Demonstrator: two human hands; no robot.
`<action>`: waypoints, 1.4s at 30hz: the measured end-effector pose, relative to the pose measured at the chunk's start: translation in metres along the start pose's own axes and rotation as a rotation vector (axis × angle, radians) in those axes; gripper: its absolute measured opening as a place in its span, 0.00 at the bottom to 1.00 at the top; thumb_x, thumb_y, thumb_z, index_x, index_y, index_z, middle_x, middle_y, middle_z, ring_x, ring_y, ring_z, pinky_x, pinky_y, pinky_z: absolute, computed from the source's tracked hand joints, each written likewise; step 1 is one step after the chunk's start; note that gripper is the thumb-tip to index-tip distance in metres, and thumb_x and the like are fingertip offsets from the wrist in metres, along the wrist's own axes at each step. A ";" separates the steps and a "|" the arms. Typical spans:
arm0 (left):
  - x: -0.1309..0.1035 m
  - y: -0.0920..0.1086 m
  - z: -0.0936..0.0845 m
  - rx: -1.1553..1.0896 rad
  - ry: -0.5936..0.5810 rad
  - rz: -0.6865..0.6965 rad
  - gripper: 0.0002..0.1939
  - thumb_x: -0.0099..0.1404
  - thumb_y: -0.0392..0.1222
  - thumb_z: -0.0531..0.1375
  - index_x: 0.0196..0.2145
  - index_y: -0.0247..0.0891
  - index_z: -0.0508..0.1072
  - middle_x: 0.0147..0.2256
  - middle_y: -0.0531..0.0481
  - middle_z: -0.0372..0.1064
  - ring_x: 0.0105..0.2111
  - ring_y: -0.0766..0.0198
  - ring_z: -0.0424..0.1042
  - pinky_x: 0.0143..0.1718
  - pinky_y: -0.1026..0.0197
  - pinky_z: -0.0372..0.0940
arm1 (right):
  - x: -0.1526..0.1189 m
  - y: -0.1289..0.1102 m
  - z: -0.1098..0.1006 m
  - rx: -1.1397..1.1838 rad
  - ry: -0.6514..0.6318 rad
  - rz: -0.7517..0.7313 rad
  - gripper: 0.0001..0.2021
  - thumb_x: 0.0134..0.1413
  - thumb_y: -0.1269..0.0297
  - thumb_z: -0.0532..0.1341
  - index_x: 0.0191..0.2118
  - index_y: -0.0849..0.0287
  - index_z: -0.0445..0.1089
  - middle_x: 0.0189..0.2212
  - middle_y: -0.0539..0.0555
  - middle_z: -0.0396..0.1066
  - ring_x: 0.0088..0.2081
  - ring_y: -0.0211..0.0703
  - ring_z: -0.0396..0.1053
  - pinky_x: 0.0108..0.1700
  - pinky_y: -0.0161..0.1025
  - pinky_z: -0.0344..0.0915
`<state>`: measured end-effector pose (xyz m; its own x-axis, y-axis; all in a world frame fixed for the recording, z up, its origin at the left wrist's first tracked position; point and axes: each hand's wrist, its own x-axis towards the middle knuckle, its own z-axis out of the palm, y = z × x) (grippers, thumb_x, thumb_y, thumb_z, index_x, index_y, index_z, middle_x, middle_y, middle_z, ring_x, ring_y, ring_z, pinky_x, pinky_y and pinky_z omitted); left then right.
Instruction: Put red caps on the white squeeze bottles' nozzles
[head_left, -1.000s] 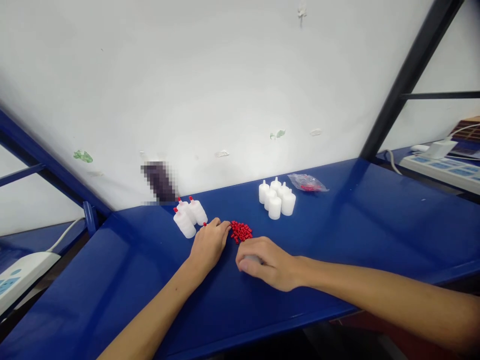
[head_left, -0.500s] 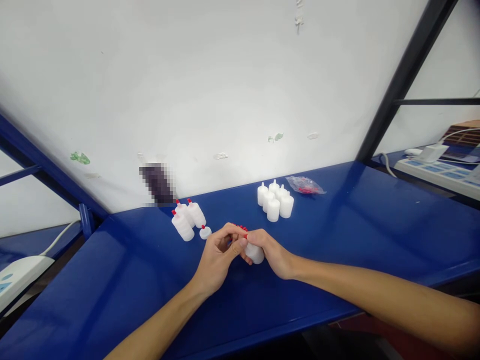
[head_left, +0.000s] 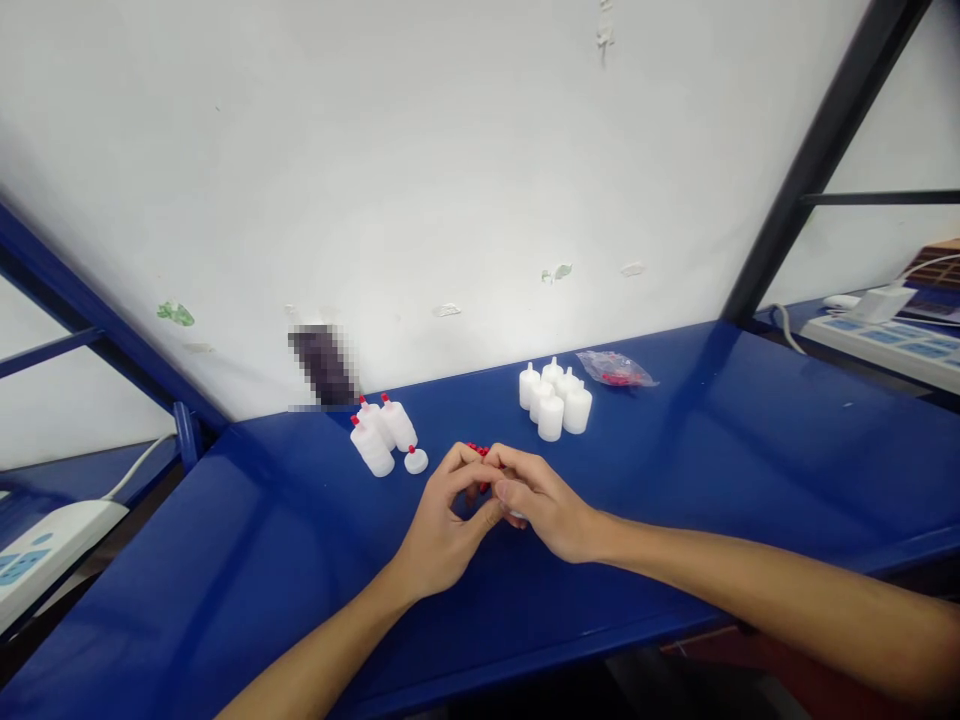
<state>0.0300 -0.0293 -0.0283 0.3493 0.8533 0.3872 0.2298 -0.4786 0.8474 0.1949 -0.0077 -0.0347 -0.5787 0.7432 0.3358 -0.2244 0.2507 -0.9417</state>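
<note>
Tabletop (head_left: 712, 440), right fingers (head_left: 521, 462) probably around bottle (head_left: 518, 515)

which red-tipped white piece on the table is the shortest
The squat, disc-like piece nearest the left hand; the three other red-tipped ones, beside it, are tall bottles with long bodies.

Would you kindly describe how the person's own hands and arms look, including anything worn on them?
Both the left hand and right hand are ungloved. The left forearm and right forearm show no sleeve, watch or bracelet. No ring shows on the visible fingers.
</note>
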 end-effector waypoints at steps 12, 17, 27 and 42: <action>0.017 -0.005 -0.074 0.605 0.393 -0.159 0.14 0.65 0.50 0.59 0.39 0.37 0.76 0.19 0.58 0.62 0.19 0.68 0.61 0.26 0.64 0.56 | 0.010 -0.001 -0.007 -0.260 0.202 0.124 0.19 0.54 0.49 0.65 0.27 0.58 0.61 0.20 0.44 0.58 0.22 0.33 0.54 0.26 0.33 0.53; 0.013 -0.017 -0.083 1.090 0.254 -0.268 0.15 0.68 0.49 0.54 0.42 0.41 0.78 0.22 0.53 0.72 0.25 0.60 0.72 0.28 0.62 0.57 | 0.008 -0.001 -0.011 -0.348 0.321 0.060 0.18 0.49 0.55 0.67 0.22 0.58 0.60 0.18 0.45 0.57 0.22 0.34 0.53 0.26 0.34 0.52; 0.004 -0.025 -0.052 0.968 -0.001 0.150 0.15 0.71 0.43 0.51 0.48 0.38 0.74 0.32 0.49 0.72 0.28 0.66 0.70 0.31 0.65 0.63 | 0.010 0.002 -0.010 -0.247 0.162 0.060 0.20 0.65 0.58 0.49 0.22 0.59 0.61 0.19 0.48 0.60 0.23 0.36 0.57 0.27 0.34 0.55; 0.005 -0.034 -0.037 0.947 -0.181 0.026 0.15 0.73 0.40 0.50 0.48 0.35 0.73 0.41 0.44 0.68 0.37 0.60 0.72 0.40 0.58 0.69 | 0.011 -0.002 -0.014 -0.248 0.184 0.028 0.19 0.59 0.64 0.48 0.19 0.60 0.63 0.24 0.52 0.63 0.28 0.39 0.61 0.34 0.38 0.56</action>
<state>-0.0097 -0.0011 -0.0419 0.4816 0.8329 0.2727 0.8297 -0.5335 0.1641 0.2000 0.0084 -0.0294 -0.4249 0.8464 0.3210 0.0014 0.3553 -0.9348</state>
